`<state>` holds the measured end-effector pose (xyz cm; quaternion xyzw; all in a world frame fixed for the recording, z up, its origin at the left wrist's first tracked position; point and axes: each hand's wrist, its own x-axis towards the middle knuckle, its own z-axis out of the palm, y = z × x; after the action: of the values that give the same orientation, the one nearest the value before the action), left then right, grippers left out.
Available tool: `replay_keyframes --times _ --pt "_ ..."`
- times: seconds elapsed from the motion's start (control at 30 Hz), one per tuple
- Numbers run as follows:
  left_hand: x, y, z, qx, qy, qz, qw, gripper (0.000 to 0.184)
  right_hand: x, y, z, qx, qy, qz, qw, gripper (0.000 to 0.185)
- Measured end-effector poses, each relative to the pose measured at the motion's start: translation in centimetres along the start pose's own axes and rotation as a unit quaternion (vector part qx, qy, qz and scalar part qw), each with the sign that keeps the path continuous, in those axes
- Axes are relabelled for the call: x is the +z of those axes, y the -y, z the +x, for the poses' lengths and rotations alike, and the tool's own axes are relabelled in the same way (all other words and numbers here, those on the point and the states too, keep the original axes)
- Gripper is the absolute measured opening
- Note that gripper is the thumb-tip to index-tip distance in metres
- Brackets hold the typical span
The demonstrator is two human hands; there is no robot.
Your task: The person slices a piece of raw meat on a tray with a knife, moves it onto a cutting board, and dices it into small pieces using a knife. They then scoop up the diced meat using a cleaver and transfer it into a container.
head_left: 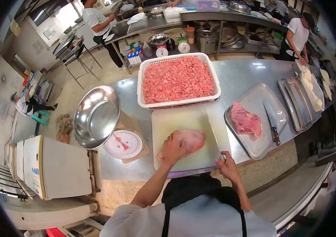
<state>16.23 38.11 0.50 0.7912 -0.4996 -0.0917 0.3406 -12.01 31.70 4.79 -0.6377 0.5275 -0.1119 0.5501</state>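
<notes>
One view, head: left hand (173,148) lies over the meat (193,141) mid-board, grip unclear; right hand (228,165) clenched on knife (212,131) at the board's (172,118) right edge, blade off meat. Diced meat (177,79) fills the basket (140,85) beyond the board's far edge, so much looks done; this piece and tray's (258,94) slab (247,121) seem left.

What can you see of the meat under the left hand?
The meat is one long, rounded piece, pale pink, with a moist-looking surface. It lies on the pale board, slanting up to the right in the view. The left hand rests over it, hiding part. The knife in the right hand is to its right, apart from it.
</notes>
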Motion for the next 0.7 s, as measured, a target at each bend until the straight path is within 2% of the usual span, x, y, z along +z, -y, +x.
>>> replay_keyframes --times 0.27,0.57,0.7 --pt "0.5 0.7 -0.1 0.022 -0.015 -0.001 1.000 0.052 1.3 1.2 -0.7 0.009 -0.006 -0.032 0.999 0.055" --pt "0.6 0.0 -0.1 -0.009 -0.008 0.008 1.000 0.050 0.1 1.4 0.0 0.031 0.012 -0.009 0.999 0.052" --pt "0.7 -0.6 -0.2 -0.030 -0.016 0.010 0.999 0.048 -1.6 0.3 0.4 0.004 0.045 -0.018 0.999 0.052"
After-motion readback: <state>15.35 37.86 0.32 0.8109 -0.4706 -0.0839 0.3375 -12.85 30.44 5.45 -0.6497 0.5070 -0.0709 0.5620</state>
